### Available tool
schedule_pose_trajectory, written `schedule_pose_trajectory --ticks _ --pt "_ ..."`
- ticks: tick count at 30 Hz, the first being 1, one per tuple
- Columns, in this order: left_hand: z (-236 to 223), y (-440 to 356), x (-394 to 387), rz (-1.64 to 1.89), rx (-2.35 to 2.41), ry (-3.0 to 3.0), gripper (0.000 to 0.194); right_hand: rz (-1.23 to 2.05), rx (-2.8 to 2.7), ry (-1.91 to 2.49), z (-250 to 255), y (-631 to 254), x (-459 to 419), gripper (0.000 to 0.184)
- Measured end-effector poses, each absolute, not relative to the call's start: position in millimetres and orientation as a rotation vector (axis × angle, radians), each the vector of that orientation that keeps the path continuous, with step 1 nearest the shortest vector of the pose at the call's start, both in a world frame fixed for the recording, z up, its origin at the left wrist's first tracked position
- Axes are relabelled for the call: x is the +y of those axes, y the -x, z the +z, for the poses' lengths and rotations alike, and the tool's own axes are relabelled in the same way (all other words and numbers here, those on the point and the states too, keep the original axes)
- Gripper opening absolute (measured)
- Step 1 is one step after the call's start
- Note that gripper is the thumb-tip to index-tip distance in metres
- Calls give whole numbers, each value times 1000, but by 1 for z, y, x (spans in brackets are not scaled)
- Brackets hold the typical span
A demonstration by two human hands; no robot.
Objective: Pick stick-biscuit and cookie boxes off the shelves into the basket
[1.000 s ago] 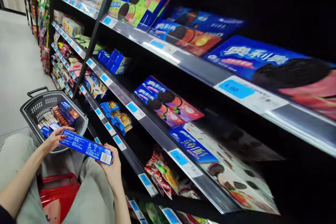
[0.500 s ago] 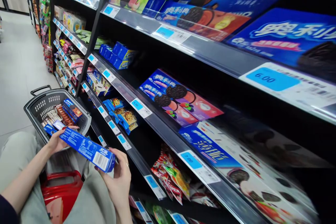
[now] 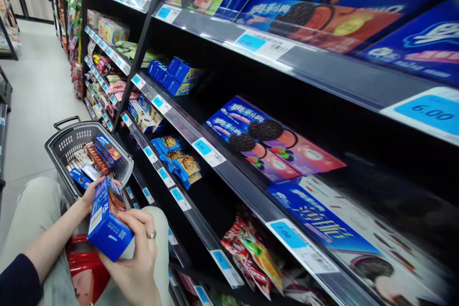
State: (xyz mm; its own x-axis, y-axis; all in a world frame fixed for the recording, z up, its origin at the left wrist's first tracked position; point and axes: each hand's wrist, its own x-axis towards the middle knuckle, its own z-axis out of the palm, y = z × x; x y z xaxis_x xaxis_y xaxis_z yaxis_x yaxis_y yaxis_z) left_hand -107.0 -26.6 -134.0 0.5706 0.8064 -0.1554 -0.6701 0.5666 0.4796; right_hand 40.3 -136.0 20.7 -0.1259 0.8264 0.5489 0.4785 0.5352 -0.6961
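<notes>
I hold a long blue cookie box [image 3: 106, 222] in both hands, low at the left, its near end turned toward me. My right hand [image 3: 138, 253] wraps the near end from below, a ring on one finger. My left hand [image 3: 92, 192] grips the far end, just above the grey shopping basket [image 3: 62, 139]. The basket holds several blue and brown snack packs.
Black store shelves run along the right with blue price tags [image 3: 208, 151] on their edges. Blue and pink cookie boxes [image 3: 265, 136] lie on the middle shelf, cookie bags [image 3: 179, 160] lower down. A red object [image 3: 84, 263] sits between my knees. A tiled aisle floor [image 3: 32, 95] stretches left.
The box has swung from lying sideways across my hands to pointing end-on toward me, and my right hand shifted its hold under the near end. The view moved right along the shelves.
</notes>
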Motion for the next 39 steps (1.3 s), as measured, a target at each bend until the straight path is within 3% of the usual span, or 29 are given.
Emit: schedule_pose_trajectory --ticks 19,30,39 --pt "-128 118 -21 1003 352 -435 43 236 -1753 1277 -6 -91 -126 52" --pt "-122 119 -20 1058 358 -635 42 495 -1583 1634 -58 -150 -118 52" --pt "-120 120 -20 1064 355 -687 44 521 -1531 1608 -57 -148 -117 51"
